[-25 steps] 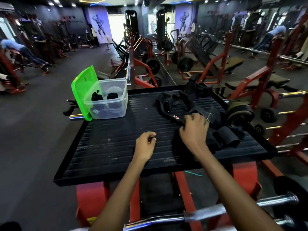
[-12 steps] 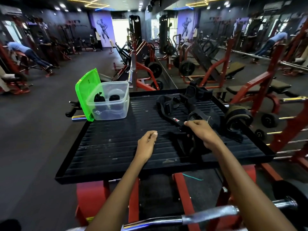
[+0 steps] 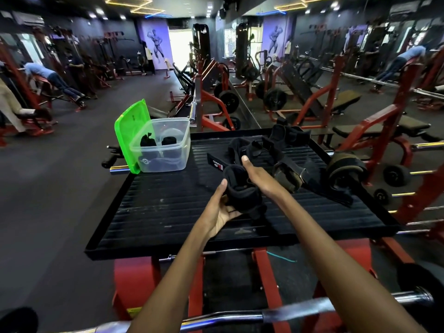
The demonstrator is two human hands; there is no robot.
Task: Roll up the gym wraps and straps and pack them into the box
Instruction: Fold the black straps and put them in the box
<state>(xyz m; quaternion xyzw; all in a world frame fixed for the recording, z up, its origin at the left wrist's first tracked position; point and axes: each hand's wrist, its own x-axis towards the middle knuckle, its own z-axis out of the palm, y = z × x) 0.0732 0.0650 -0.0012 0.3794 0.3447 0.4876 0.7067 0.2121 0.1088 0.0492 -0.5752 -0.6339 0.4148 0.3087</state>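
A black wrap is held up over the black tray between two hands. It is cupped from below by the left hand; most of those fingers are hidden. It is gripped by the right hand, thumb up. A dark heap of straps lies behind; they cannot be counted. Two black rolls are seen in the clear box, with its green lid standing beside it.

Black wrap between both hands

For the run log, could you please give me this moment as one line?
step: rolling | left hand: grips black wrap | right hand: holds wrap | box: open, rolls inside | loose straps: on platform
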